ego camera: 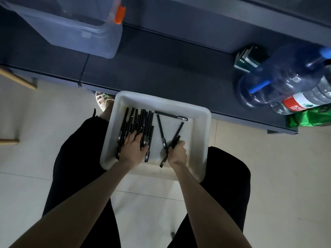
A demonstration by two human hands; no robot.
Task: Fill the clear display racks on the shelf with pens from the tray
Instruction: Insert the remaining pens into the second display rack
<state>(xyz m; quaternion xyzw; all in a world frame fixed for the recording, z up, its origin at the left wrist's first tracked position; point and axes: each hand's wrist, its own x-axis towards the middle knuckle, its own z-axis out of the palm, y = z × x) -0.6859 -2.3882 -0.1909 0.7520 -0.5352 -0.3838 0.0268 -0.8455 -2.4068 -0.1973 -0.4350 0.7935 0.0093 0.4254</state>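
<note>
White tray [199, 140] holds black pens [141, 119]; right grip [177, 152] clutches several (left grip [134, 147] spread flat).

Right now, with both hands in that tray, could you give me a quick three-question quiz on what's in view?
1. True or false: the right hand grips several black pens.
2. The crosswise pen lies: A) along the far wall of the white tray, B) on the floor, C) in a hand.
3. Fill in: the latch on the clear bin is ___.
Key: 1 true; 2 A; 3 orange.
</note>
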